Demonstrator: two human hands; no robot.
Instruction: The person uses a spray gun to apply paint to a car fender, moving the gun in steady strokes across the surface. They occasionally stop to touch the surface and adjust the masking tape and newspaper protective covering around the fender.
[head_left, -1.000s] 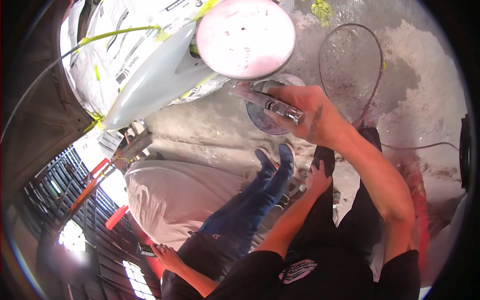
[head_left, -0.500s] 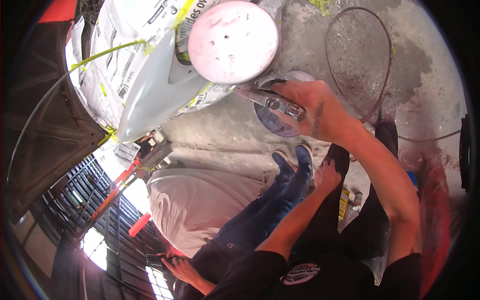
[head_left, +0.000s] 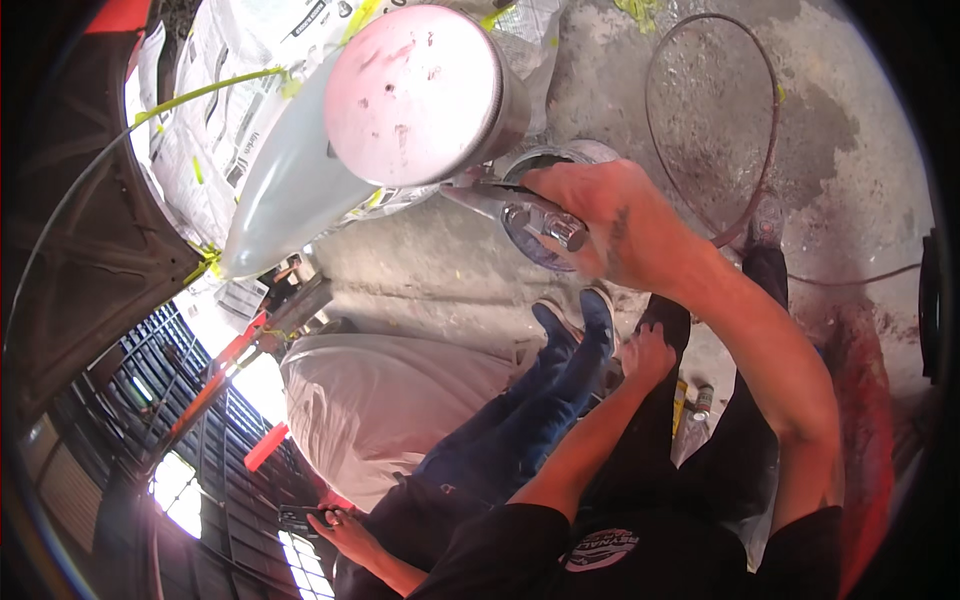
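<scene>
My right hand (head_left: 630, 225) is closed around the handle of a metal spray gun (head_left: 545, 222). A wide round cup (head_left: 415, 95) sits on the gun, its flat lid speckled with reddish stains. Beyond the cup lies a smooth grey car body panel (head_left: 290, 190), partly covered by it; I cannot tell the gap between gun and panel. My left hand (head_left: 650, 352) rests by my dark-trousered knee, fingers loosely bent, with nothing visible in it. Behind the right hand, a round container (head_left: 580, 150) shows in part on the floor.
Printed masking paper (head_left: 240, 110) with yellow tape borders the panel. A hose (head_left: 650, 110) loops across the concrete floor. Someone in blue jeans (head_left: 530, 420) stands at my left, a phone (head_left: 300, 518) in hand, before a plastic-covered shape (head_left: 370, 410). A raised dark hood (head_left: 85, 230) stands at far left.
My right hand has carried the spray gun a little to the left, and the cup has tilted so more of its side shows. My left hand has stayed by the knee.
</scene>
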